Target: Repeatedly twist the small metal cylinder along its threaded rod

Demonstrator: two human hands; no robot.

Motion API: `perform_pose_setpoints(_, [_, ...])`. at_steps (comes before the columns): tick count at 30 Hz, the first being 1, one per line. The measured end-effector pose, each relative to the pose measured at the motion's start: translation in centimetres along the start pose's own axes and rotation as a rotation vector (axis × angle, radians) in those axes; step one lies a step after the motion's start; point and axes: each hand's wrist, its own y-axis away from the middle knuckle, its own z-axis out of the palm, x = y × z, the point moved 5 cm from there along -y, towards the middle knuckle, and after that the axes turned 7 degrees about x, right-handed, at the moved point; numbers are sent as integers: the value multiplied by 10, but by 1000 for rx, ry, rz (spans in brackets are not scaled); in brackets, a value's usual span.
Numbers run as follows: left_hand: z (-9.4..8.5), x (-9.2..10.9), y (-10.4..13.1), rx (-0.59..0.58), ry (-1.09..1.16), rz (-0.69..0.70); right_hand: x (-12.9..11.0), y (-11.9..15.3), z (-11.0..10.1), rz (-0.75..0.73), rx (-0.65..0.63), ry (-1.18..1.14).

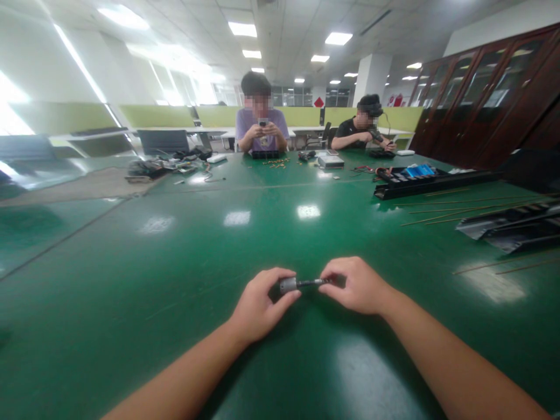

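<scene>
My left hand (pixel 265 300) grips a short grey metal cylinder (pixel 287 285) between thumb and fingers, just above the green tabletop (pixel 196 251). A thin dark shaft (pixel 310 283) with a lighter section extends from the cylinder to the right. Its far end is pinched between the thumb and fingertips of my right hand (pixel 356 286). The tip inside the right fingers is hidden. Shaft and cylinder lie roughly level, in line with each other.
Across the table sit a person in purple (pixel 280 119) and a person in black (pixel 345 131). Black channels (pixel 420 185) and thin rods (pixel 450 210) lie at the right. Cables and parts (pixel 149 167) are heaped at the back left, near a white box (pixel 330 162).
</scene>
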Motion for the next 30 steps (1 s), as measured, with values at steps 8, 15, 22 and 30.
perform_pose_setpoints(8, [0, -2, 0, -3, 27, -11, 1, 1, 0, 3, 4, -8])
perform_pose_setpoints(15, [0, -3, -1, -13, 48, -24, 2, 0, 0, 3, 2, -1])
perform_pose_setpoints(22, [0, -3, 0, -15, 84, -65, 2, -1, -2, 10, 2, 7])
perform_pose_setpoints(30, [-11, -38, -10, 267, 459, -363, 6, -3, -3, 22, 2, -7])
